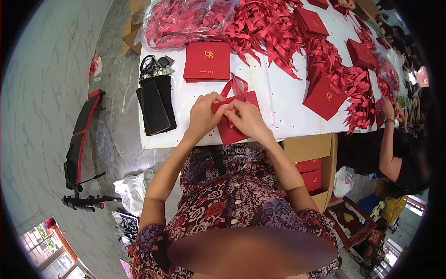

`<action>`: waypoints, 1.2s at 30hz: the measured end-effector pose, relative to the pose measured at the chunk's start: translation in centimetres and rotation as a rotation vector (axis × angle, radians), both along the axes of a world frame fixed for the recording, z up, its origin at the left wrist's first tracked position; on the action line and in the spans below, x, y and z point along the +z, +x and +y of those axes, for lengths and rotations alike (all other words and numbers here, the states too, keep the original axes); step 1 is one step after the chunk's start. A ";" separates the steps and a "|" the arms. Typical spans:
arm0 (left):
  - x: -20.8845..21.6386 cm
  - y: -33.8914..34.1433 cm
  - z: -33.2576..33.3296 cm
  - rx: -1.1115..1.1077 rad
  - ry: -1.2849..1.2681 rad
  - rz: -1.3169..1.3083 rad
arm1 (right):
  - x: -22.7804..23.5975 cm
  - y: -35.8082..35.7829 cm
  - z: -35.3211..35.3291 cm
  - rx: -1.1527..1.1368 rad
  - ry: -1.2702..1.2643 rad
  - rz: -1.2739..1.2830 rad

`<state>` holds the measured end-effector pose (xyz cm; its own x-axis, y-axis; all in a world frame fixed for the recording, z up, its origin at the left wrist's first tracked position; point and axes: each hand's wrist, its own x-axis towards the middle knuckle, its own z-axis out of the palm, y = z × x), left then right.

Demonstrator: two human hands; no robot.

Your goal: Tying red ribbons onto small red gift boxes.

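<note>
At the near edge of the white-covered table [285, 100], the left hand [203, 114] and right hand [248, 120] pinch a flat, smooth red paper bag [231, 136], fingertips bunched together; whether they also grip the looped satin ribbon [239, 83] is hidden. Beyond lies a squared stack of gold-printed red bags [207, 63]; leftward, a slim rectangular phone [155, 109] overlaps matte black cloth [168, 100].

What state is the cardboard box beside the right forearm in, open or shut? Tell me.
Open: red items show inside the cardboard box, with no closed lid hiding them.
</note>
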<state>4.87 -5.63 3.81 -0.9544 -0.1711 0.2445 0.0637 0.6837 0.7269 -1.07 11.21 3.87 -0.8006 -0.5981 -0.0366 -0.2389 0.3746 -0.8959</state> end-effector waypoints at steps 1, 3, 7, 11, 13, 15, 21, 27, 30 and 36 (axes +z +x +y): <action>0.0 -0.2 0.1 -0.012 0.002 0.028 | 1.0 -0.2 0.3 0.021 -0.005 0.047; 0.2 -0.1 0.2 -0.025 -0.005 0.027 | 2.7 -0.6 0.5 -0.063 -0.033 -0.028; 1.1 -0.5 1.3 -0.096 -0.067 0.120 | 1.8 -3.6 1.2 -0.032 0.103 0.501; 0.0 -0.4 0.7 -0.238 0.022 0.174 | -0.2 -6.0 1.8 0.224 -0.013 -0.115; -0.1 -0.4 0.5 -0.332 0.077 0.190 | -0.5 -7.0 2.3 0.425 -0.013 -0.294; -0.1 -0.6 0.4 -0.336 0.050 0.207 | -1.4 -7.4 2.4 0.459 -0.025 -0.338; 0.3 -0.4 0.7 -0.288 0.050 0.189 | -0.7 -7.4 2.4 0.386 -0.081 -0.516; -0.4 -0.7 0.5 -0.204 0.000 0.138 | -3.2 -6.5 1.4 0.340 -0.183 -0.453; -0.5 -1.0 0.0 -0.212 0.043 0.115 | -3.8 -6.2 0.6 0.152 -0.107 -0.476; -0.5 -1.3 0.3 -0.216 0.018 0.100 | -3.6 -8.7 1.9 -0.234 -0.285 -0.382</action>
